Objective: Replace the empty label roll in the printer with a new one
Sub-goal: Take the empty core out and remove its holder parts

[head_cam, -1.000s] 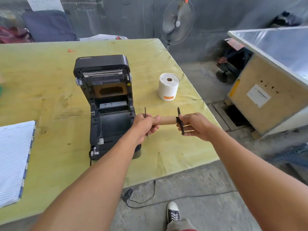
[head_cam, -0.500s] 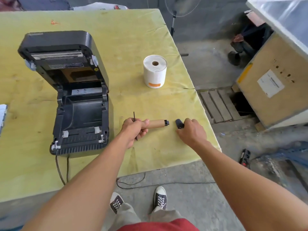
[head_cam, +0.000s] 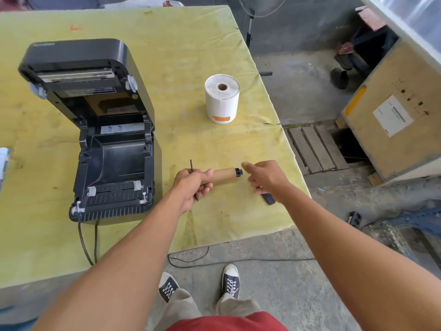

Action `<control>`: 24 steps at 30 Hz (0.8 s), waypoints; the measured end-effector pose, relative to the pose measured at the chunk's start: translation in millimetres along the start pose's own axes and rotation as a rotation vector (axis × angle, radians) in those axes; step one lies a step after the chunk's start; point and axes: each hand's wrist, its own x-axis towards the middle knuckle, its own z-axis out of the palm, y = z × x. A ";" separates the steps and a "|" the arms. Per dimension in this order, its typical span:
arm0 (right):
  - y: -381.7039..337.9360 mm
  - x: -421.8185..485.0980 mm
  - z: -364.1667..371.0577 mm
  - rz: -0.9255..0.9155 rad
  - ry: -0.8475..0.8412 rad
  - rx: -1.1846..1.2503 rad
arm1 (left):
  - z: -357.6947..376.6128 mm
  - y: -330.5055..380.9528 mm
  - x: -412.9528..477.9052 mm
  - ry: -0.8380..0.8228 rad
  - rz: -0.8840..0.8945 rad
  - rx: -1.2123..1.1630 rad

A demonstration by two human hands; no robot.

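Empty core (head_cam: 223, 175) is gripped at one end by the left hand (head_cam: 193, 185), over the worktop (head_cam: 191, 56) beside the printer (head_cam: 114, 163); right hand (head_cam: 267, 179) is spread open near its tip. Light, stiff cardboard probably, so best pulled off by the bare middle.

1. The left hand (head_cam: 193, 187) wraps around the left end of the cardboard core (head_cam: 224, 175), hiding that end. A thin black flange (head_cam: 191, 164) shows only above and below the fist.
2. The right hand (head_cam: 267, 179) covers most of a small black part (head_cam: 269, 199). Only its lower tip shows, and its shape is unclear.
3. The print on the sticker (head_cam: 91, 91) inside the lid of the printer (head_cam: 114, 163) is too small to read.
4. At the left edge of the frame, a lined pad (head_cam: 3, 161) is cut to a sliver.
5. At the top edge, a standing fan (head_cam: 252, 11) loses most of its head.
6. At the right, a wooden crate (head_cam: 381, 139) runs out of frame. Its white label (head_cam: 392, 115) is illegible.
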 end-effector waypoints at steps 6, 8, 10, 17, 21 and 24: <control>-10.8 1.0 8.4 0.136 -0.168 0.305 | -4.6 9.1 -1.3 -0.027 0.023 -0.037; -13.8 5.6 3.4 0.170 -0.102 0.402 | -7.3 11.4 -2.1 -0.010 0.023 -0.037; -15.7 10.2 -7.8 0.186 -0.005 0.542 | -12.2 12.0 -2.1 0.023 0.019 -0.044; -13.8 17.8 -41.9 0.067 0.134 0.364 | -24.1 13.8 -2.3 0.088 0.013 -0.068; -6.9 7.3 -17.3 0.061 -0.149 0.064 | -19.6 18.3 -5.0 0.087 0.028 -0.069; -6.1 2.0 3.5 0.035 -0.203 0.017 | -19.6 20.5 -6.5 0.084 0.036 -0.060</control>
